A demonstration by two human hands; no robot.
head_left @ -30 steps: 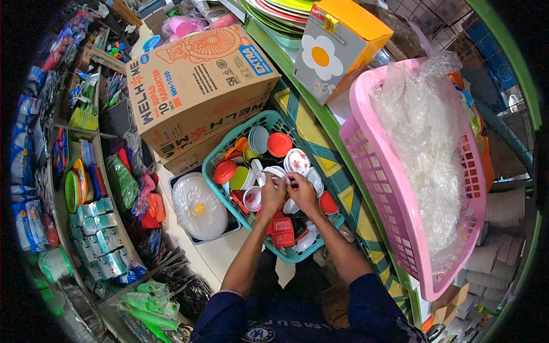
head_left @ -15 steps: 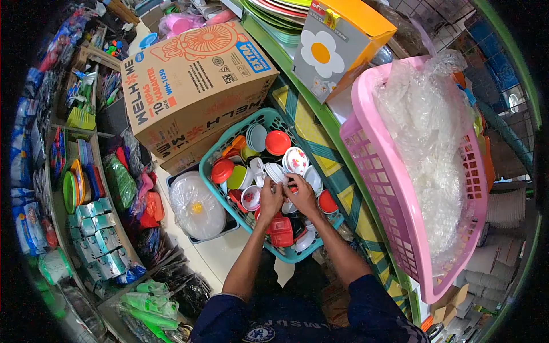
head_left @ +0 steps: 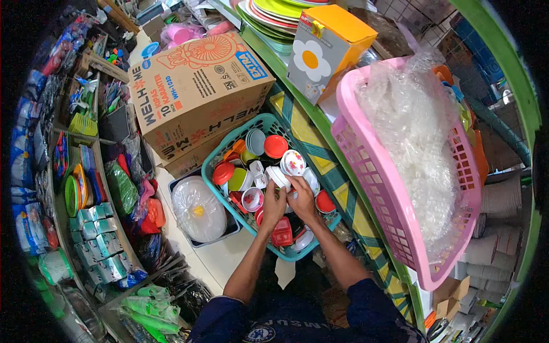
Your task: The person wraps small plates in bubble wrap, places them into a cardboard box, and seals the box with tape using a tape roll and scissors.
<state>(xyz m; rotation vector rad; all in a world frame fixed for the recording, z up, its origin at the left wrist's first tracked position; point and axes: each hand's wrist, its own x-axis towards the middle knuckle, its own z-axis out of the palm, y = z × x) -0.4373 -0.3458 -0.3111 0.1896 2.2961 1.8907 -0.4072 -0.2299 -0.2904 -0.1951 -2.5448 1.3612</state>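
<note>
A stack of small white dishes [head_left: 277,175] is pinched at its near side by my left hand [head_left: 273,204] and my right hand [head_left: 302,200], both with fingers closed on it. The stack is tilted above a teal plastic basket [head_left: 209,160]. Around my hands in the basket lie red bowls [head_left: 276,147], a floral bowl [head_left: 293,163], grey-blue bowls [head_left: 256,140], a white cup with a dark inside [head_left: 252,199] and a red square container [head_left: 282,231]. My fingertips partly cover the stack's near edge.
A large cardboard fan box [head_left: 200,86] stands beyond the basket at left. Left of the basket sits a plastic-wrapped white tub [head_left: 198,208]. On the green-edged shelf at right are a pink basket [head_left: 394,211] holding clear plastic wrap and a grey-orange box [head_left: 320,54]. Packed goods line the left shelves.
The view has shifted slightly. My hands still grip the white stack, which now shows more of its layered side, and my fingers have moved a little around its near edge.
</note>
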